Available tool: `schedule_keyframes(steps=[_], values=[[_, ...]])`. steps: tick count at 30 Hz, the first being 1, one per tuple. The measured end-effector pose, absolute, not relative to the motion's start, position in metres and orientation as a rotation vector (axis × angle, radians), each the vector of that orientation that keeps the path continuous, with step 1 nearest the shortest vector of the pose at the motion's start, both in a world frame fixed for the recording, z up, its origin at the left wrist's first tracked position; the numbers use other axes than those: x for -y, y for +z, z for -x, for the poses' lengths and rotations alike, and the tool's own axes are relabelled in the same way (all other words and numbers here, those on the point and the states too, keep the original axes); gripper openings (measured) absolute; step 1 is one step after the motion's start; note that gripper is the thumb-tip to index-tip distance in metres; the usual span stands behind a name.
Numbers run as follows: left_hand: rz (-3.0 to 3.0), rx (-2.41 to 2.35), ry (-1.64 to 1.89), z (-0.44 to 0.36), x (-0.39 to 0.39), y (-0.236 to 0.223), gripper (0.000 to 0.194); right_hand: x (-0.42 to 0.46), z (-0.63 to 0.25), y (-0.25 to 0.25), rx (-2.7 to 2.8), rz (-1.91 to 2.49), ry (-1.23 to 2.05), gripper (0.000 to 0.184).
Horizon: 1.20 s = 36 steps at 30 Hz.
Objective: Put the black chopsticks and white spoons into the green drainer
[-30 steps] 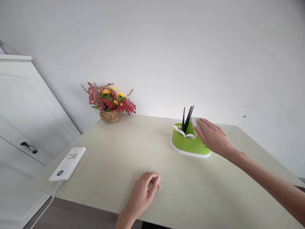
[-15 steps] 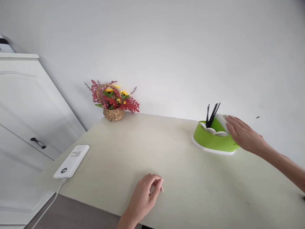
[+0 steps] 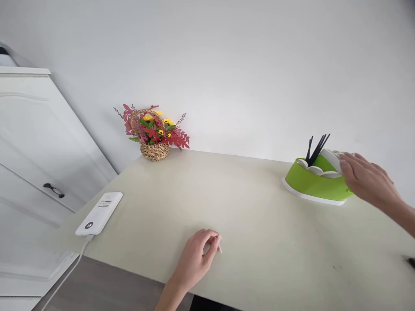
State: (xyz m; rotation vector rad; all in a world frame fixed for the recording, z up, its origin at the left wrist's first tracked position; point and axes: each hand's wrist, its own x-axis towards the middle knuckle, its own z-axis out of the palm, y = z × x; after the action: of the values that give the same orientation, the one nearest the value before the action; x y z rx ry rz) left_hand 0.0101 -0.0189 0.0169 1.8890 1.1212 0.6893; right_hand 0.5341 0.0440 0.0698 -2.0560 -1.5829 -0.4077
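My right hand (image 3: 369,179) grips the right end of a green desk organizer (image 3: 314,183). Its fingers lie over the white upper part, while the thumb is hidden. The organizer has a white base, white rounded inserts and several thin black sticks (image 3: 316,151) standing up from it. At the front middle of the table, my left hand (image 3: 196,257) rests with curled fingers, thumb and fingertips close together. Nothing shows between them.
A wicker basket (image 3: 154,152) of red and yellow flowers stands by the wall. On the table's left lies a white power bank (image 3: 100,214) with a cable (image 3: 76,263) hanging over the edge. A white cabinet (image 3: 32,142) is farther left. A dark object (image 3: 411,262) appears at the right edge.
The green organizer has shifted to the right along the table together with my right hand. My left hand holds the same pose, and the view has tilted slightly.
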Motion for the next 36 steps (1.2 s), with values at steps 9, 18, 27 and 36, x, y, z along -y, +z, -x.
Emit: schedule_keyframes(steps=[9,18,27,36], values=[[-1.941,-1.124,0.704,-0.010,0.020,0.021,0.035,0.040,-0.402,-0.010,1.771,1.664,-0.424,0.060],[-1.903,-1.114,0.741,-0.009,0.020,0.022,0.034,0.057,-0.364,-0.064,1.806,1.964,0.173,0.069],[-1.865,-1.116,0.766,-0.008,0.024,0.022,0.037,0.055,-0.352,-0.068,1.875,2.032,0.059,0.073],[-1.889,-1.111,0.822,-0.006,0.027,0.017,0.039,0.062,-0.345,-0.083,1.838,2.038,-0.022,0.071]])
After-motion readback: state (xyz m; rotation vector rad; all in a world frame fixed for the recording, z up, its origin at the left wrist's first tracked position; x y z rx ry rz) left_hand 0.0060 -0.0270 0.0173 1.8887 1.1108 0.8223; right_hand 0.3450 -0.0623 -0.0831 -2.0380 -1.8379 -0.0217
